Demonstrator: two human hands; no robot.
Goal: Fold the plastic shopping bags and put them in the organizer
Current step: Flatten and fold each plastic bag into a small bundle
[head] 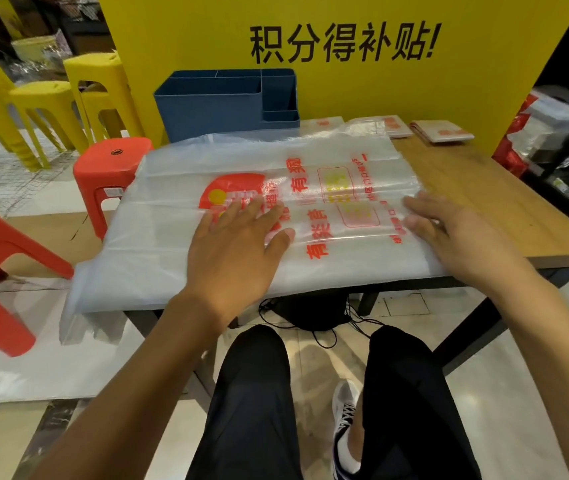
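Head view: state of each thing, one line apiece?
plastic bag: spread flat on the table, left end hanging off the edge
left hand: open, palm pressing the bag
right hand: open, flat on the bag's right end
blue organizer: upright, visible compartments empty
folded bags: lying at the table's far edge

bag: translucent white plastic shopping bag with red print (172, 216), spread flat, left end overhanging the bench
organizer: blue plastic compartmented organizer (207, 105), upright behind the bag
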